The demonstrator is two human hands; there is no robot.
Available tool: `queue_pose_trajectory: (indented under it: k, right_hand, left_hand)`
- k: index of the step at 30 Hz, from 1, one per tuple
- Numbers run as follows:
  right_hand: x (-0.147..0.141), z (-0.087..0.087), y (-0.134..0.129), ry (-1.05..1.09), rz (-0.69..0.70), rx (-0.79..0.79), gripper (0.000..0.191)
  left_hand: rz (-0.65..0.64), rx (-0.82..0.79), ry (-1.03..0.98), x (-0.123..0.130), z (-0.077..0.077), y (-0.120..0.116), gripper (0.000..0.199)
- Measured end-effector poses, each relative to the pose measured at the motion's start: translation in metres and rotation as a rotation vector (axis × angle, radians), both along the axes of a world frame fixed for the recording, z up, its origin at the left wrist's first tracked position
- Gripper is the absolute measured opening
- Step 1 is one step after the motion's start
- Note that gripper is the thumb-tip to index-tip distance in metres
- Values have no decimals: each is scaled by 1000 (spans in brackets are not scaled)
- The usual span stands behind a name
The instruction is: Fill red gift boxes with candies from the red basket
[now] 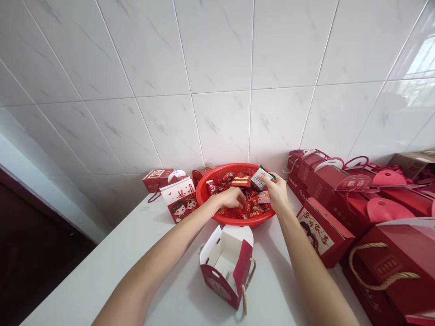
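Observation:
A round red plastic basket (203,192) stands against the wall, filled with small red wrapped sweets (254,208). My left hand (233,198) reaches into it, fingers curled down among the packets, and whether they grip one is hidden. Above the basket's far right side, my right hand (276,188) pinches a white and green sachet (261,177). Nearer me, below both hands, an open red and white gift box (226,262) with a rope handle stands on the white counter (152,235). Its inside shows empty.
Folded gift boxes with a cartoon couple print (178,199) sit left of the basket. Many red gift bags and boxes (343,203) crowd the counter's right side. White tiles (220,90) form the back wall. The counter's left edge drops to a dark floor.

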State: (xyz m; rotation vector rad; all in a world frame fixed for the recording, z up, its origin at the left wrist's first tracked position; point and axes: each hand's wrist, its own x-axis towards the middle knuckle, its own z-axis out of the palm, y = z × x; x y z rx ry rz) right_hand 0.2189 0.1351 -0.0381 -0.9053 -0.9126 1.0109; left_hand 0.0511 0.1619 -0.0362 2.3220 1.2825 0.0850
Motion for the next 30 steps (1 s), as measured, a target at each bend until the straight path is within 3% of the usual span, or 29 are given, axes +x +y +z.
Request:
queue_pose_trajectory:
  k: [7, 10, 15, 18, 22, 30]
  right_hand:
    - [0, 2, -3, -12, -7, 5, 37]
    - [0, 1, -2, -17, -6, 14, 38]
    - [0, -2, 1, -17, -6, -1, 35]
    - [0, -2, 1, 2, -5, -22, 34]
    - [0, 1, -1, 13, 6, -36, 34]
    - [-1, 3, -2, 32, -6, -31, 30]
  left_hand:
    - [143, 134, -167, -6, 2, 1, 34]
    - [76, 99, -189, -2, 1, -1, 42]
    - [-155, -128, 90, 13, -8, -7, 52]
    - [-131, -178, 204, 17, -11, -11, 59]
    - [-86, -204, 232, 11, -6, -13, 44]
    - [96, -12, -194, -7, -6, 2, 37]
